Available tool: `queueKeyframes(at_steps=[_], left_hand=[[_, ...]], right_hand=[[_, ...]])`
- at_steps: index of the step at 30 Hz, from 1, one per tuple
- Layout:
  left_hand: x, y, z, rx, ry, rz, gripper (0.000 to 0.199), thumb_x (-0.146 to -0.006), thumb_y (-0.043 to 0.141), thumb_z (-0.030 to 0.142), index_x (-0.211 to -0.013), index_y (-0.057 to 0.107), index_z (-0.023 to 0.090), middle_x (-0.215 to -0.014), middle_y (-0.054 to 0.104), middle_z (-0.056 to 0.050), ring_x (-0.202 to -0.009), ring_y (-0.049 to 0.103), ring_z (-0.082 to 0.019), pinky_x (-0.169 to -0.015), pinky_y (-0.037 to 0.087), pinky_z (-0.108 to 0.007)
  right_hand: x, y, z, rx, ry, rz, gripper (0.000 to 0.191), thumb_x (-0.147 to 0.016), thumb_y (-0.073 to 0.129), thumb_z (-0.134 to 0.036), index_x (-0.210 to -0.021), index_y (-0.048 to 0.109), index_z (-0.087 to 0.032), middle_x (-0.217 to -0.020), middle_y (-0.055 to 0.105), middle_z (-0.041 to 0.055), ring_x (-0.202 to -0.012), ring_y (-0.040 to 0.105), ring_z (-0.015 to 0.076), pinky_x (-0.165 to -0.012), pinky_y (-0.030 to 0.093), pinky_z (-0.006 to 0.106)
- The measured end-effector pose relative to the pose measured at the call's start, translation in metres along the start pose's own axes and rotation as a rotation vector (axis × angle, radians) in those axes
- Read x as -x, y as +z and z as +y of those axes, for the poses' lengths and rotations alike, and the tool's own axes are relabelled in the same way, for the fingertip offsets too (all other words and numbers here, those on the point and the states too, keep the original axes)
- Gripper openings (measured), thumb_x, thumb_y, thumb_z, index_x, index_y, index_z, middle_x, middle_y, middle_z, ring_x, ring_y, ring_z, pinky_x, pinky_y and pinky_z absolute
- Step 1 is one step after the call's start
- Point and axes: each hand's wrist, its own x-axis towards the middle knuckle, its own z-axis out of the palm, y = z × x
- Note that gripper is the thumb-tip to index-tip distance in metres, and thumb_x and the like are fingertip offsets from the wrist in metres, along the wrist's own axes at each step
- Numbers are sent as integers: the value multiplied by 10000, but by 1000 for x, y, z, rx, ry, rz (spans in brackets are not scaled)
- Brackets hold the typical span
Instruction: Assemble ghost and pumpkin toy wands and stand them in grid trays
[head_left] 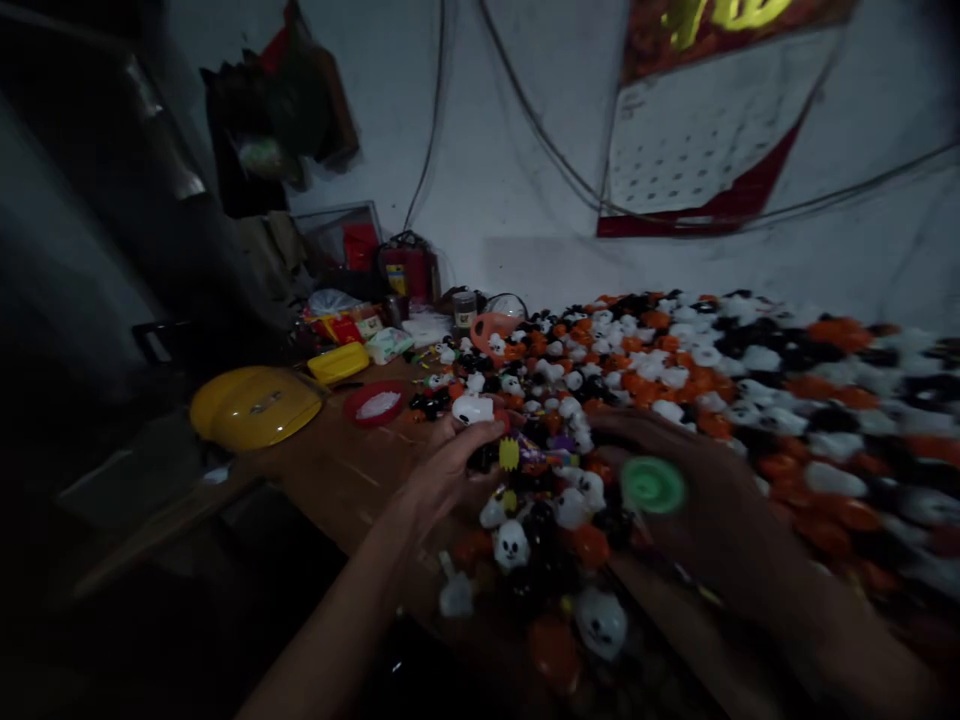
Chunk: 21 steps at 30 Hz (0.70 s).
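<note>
Near the middle of the table, my left hand (442, 470) is closed round a white figure (472, 409) with dark marks. A yellow-green piece (509, 454) and a purple patterned strip (536, 455) show just right of its fingers. To the right, my right hand (686, 480) reaches over the pile of small figures, smeared by motion. A round green piece (653, 485) shows against it; whether the fingers grip it is unclear. Below and between the hands lie white ghost-like figures (511, 545), orange pieces (589, 545) and black ones.
A large heap of orange, white and black figures (667, 370) covers the table's right and back. On the left are a yellow rounded object (256, 408), a yellow tray (338, 364) and a red dish (351, 405) of white bits. A calendar (697, 130) hangs on the wall.
</note>
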Motion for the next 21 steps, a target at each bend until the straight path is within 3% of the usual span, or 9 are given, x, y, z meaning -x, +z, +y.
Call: queueKeyframes(at_steps=[4, 8, 12, 15, 19, 21], left_hand=[[31, 29, 7, 48, -18, -96, 304, -696, 724, 307, -956, 649, 169, -887, 674, -36, -706, 611, -132, -537, 454, -188], [53, 47, 14, 115, 39, -203, 293, -749, 679, 254, -1031, 642, 180, -1073, 666, -62, -897, 630, -170, -760, 495, -252], [68, 66, 17, -49, 48, -296, 328, -735, 702, 280, -1045, 660, 181, -1052, 676, -61, -897, 635, -192, -759, 500, -262], [75, 79, 12, -219, 2, -351, 362, -715, 724, 330, -1039, 676, 177, -943, 702, -52, -846, 643, -191, -706, 502, -240], [74, 88, 11, -449, -27, -335, 611, -603, 807, 333, -1175, 618, 228, -973, 702, -36, -897, 645, -219, -719, 506, -256], [73, 85, 19, -488, -40, -307, 611, -610, 799, 350, -1181, 617, 236, -995, 700, -41, -910, 648, -231, -726, 512, -277]], right_hand=[[1, -5, -16, -109, 73, -186, 535, -722, 537, -101, -1243, 540, -223, -1181, 630, 60, -982, 636, 245, -807, 504, 328], [16, -18, -21, -231, 165, -186, 435, -781, 514, -125, -1210, 526, -198, -985, 684, 62, -834, 650, 214, -690, 477, 284], [31, -32, -15, -452, 232, -328, 154, -834, 554, -269, -953, 603, -185, -820, 665, 10, -693, 602, 151, -580, 434, 226], [44, -38, -10, -456, 340, -407, 170, -838, 553, -304, -776, 617, -160, -667, 620, -6, -593, 545, 126, -502, 378, 210], [63, -37, 1, -303, 341, -292, 104, -794, 602, -244, -772, 639, -149, -727, 633, 13, -625, 552, 126, -543, 379, 218], [77, -34, 10, -288, 364, -180, 137, -809, 611, -293, -820, 646, -161, -810, 640, 28, -676, 562, 134, -580, 397, 228]])
